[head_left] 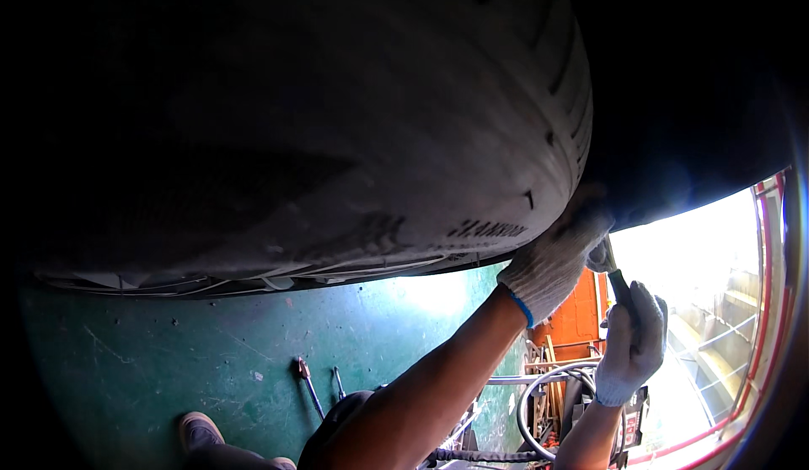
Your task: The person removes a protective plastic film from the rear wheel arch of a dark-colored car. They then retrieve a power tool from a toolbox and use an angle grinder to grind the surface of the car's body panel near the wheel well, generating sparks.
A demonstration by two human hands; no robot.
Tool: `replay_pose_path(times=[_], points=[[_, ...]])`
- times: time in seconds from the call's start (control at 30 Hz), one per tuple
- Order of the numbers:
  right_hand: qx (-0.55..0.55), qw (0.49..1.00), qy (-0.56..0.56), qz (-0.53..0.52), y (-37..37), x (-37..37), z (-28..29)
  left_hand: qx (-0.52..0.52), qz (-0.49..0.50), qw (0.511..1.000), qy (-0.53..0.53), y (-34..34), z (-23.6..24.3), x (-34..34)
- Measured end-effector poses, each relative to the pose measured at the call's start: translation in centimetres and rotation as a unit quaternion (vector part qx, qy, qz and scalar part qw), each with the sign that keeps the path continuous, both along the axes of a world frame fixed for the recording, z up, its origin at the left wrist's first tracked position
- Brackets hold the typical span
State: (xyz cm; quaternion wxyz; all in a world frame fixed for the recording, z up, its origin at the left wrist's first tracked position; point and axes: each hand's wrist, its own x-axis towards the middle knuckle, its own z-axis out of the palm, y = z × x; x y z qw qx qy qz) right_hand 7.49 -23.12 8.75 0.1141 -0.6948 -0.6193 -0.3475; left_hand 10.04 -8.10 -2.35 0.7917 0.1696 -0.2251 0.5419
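Two slim tools lie on the green floor, below the tire. Left hand, gloved: at the tire's lower right edge; fingers in shadow, grip cannot be told. Right hand, gloved: below and right of the tire, fingers clamped on a dark-handled tool, shaft upward.

Upward passage is blocked by a large tire. At its lower right, the way is obstructed by the left gloved hand, right gloved hand and dark-handled tool. Open room is seen beneath the tire, above the green floor.
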Motion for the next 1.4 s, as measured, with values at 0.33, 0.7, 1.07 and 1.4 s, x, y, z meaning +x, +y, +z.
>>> replay_pose_path(times=[0.33, 0.7, 1.07, 1.4], points=[[0.011, 0.999, 0.053, -0.008, 0.3, -0.2, 0.1, 0.018, -0.017, 0.999, 0.048, 0.8, 0.3, -1.1], [0.007, 0.994, 0.035, 0.101, 0.9, -1.3, 0.4, -0.032, -0.056, 0.994, 0.091, -0.2, 0.2, -0.2], [0.056, 0.992, -0.008, 0.114, 1.6, -1.5, 0.0, -0.122, -0.091, 0.981, 0.123, -1.1, 3.2, -4.0], [0.082, 0.975, 0.205, 0.033, -1.0, 2.1, -4.1, 0.016, 0.144, 0.933, 0.330, 0.0, 2.2, -4.6]])
